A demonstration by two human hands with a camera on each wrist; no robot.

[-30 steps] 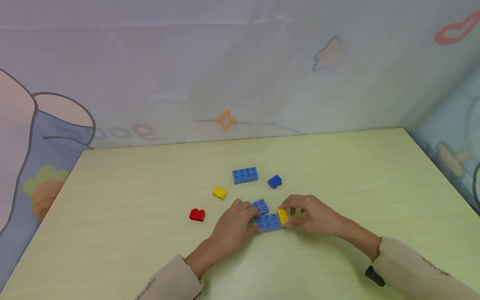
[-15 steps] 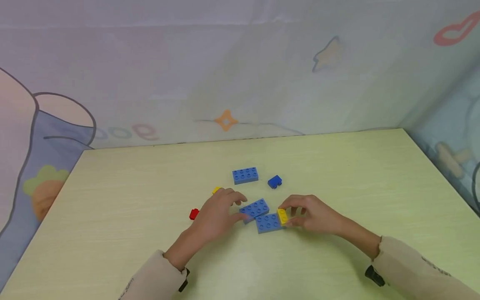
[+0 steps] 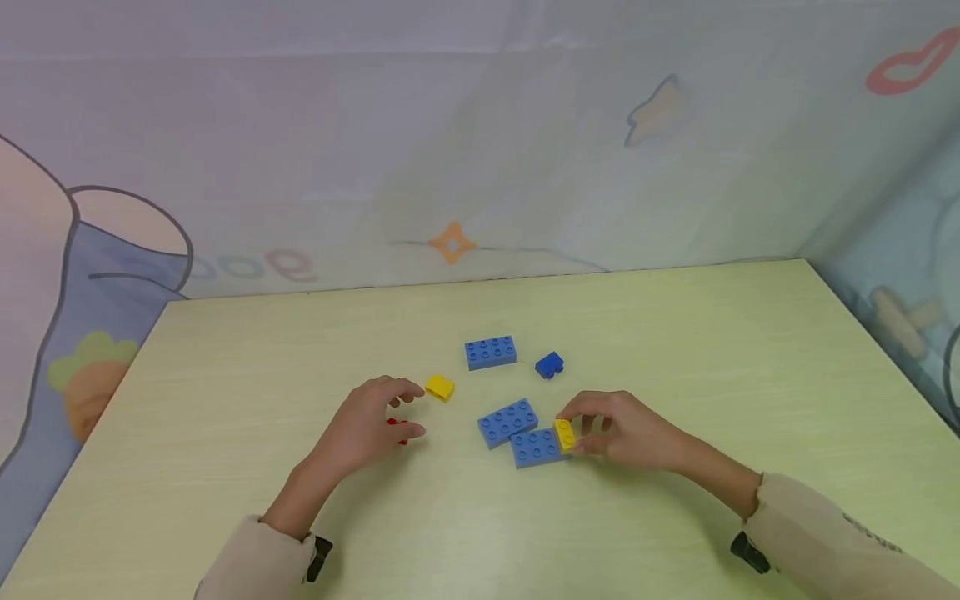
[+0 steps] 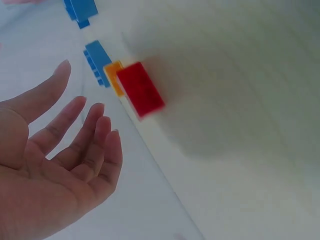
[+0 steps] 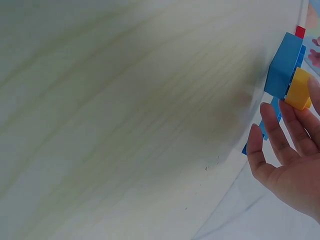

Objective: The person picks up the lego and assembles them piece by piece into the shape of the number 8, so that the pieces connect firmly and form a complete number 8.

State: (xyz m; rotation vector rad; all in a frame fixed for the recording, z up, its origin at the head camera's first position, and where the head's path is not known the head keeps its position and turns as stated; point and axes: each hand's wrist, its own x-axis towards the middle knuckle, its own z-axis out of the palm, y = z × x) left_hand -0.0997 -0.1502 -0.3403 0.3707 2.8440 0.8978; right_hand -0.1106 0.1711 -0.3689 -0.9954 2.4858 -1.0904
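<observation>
My right hand [image 3: 626,429] pinches a small yellow brick [image 3: 565,433] that sits on the right end of a blue eight-stud brick [image 3: 537,447]. In the right wrist view the yellow brick [image 5: 298,89] is between thumb and fingers, on top of the blue brick [image 5: 282,65]. A second blue brick [image 3: 508,422] lies angled against the first one's upper left. My left hand [image 3: 360,429] hovers over a red brick [image 3: 403,431], which it partly hides in the head view. The left wrist view shows its fingers spread and bent, apart from the red brick [image 4: 141,89].
Another yellow brick [image 3: 439,387] lies on its side just right of the left fingertips. Farther back on the table [image 3: 675,333] are a blue eight-stud brick [image 3: 491,352] and a small dark blue brick [image 3: 550,364]. A printed cloth [image 3: 337,167] hangs behind the table.
My left hand has let go of the blue bricks and moved left, past the loose yellow brick, to the red one. The right hand stays in place with its yellow brick.
</observation>
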